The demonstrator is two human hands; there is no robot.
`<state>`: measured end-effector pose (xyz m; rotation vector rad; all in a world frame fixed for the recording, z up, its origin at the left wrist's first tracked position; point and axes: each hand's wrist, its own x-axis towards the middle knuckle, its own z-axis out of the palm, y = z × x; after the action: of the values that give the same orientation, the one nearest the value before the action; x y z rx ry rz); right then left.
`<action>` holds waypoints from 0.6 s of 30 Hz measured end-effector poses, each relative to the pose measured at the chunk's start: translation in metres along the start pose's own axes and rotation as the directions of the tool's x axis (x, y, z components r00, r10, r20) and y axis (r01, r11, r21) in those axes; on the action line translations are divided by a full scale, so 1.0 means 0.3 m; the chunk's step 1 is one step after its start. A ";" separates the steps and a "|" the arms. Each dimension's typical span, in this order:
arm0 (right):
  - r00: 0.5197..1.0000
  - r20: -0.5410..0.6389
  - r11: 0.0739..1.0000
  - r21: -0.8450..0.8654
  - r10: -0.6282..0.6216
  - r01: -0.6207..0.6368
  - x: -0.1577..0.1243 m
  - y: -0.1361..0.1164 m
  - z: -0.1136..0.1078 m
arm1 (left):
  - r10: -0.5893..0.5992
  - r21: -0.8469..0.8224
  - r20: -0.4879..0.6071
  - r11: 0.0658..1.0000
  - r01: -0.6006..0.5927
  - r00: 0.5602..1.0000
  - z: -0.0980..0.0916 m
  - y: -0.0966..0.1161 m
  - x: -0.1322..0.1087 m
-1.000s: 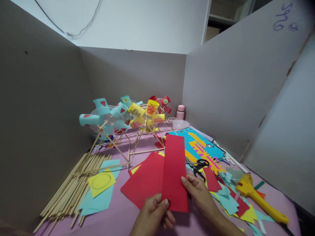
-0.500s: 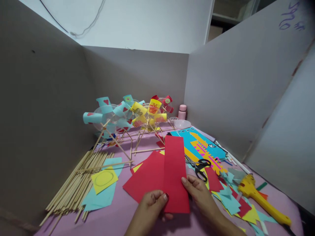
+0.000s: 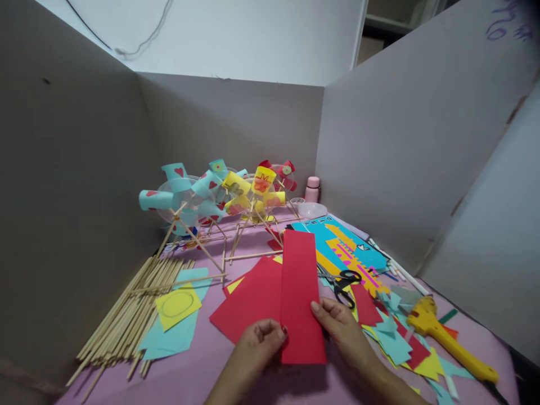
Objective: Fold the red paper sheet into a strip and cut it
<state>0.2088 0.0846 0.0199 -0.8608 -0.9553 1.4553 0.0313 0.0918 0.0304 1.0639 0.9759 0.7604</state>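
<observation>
- Sticks (image 3: 122, 315) lie bundled on your desk (image 3: 169, 388), beside a yellow square (image 3: 178, 308).
- Your left hand (image 3: 258, 350) has its thumb at the lower left edge of the red strip (image 3: 300, 292); whether that grip pinches, you cannot tell.
- Your right hand (image 3: 340, 325) pinches the strip's right edge.
- Scissors (image 3: 340, 281) lie just beyond, the glue gun (image 3: 458, 351) farther right.

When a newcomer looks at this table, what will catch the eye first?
Probably the plain red strip, front and centre between the left hand and right hand. Behind it, to the left, the light-blue paper wheel with red hearts and the yellow wheel stand on stick frames. At the right, a bright yellow tool lies by colourful paper scraps.
</observation>
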 end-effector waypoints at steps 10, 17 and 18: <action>1.000 -0.009 1.000 0.003 -0.003 0.003 0.008 0.001 -0.011 | 0.037 0.053 0.038 0.998 -0.039 0.999 0.011 0.029 -0.020; 1.000 -0.004 1.000 0.001 -0.012 0.012 -0.003 0.000 -0.001 | 0.039 0.148 -0.058 0.989 -0.030 0.998 0.003 0.018 -0.013; 1.000 -0.006 1.000 -0.001 -0.011 0.011 -0.005 -0.001 0.000 | 0.033 0.156 -0.069 0.988 -0.022 0.997 0.003 0.012 -0.013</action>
<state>0.2090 0.0831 0.0202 -0.8591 -0.9552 1.4423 0.0303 0.0893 0.0352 1.1935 1.0969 0.7591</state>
